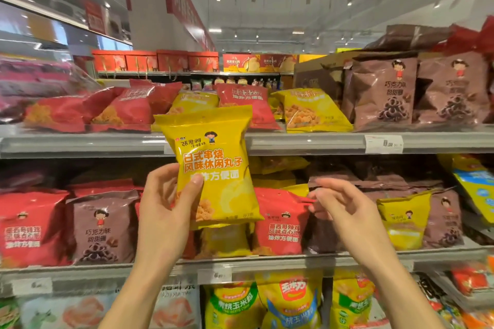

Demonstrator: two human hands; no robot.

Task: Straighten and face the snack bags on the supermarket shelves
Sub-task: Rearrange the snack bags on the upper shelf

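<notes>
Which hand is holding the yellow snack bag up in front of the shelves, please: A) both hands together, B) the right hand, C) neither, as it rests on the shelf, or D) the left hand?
D: the left hand grips the yellow snack bag with its thumb across the front, while the right hand is apart from it, empty and blurred.

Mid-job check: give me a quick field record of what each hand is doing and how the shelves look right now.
left hand: holds the yellow snack bag upright, front facing the camera, in front of the shelves
right hand: free, fingers at the top edge of a red bag on the middle shelf
top shelf: red and yellow bags lying tilted, brown bags upright at right
middle shelf: red, brown and yellow bags mixed, mostly upright
price tag: on top shelf edge, unreadable
</notes>
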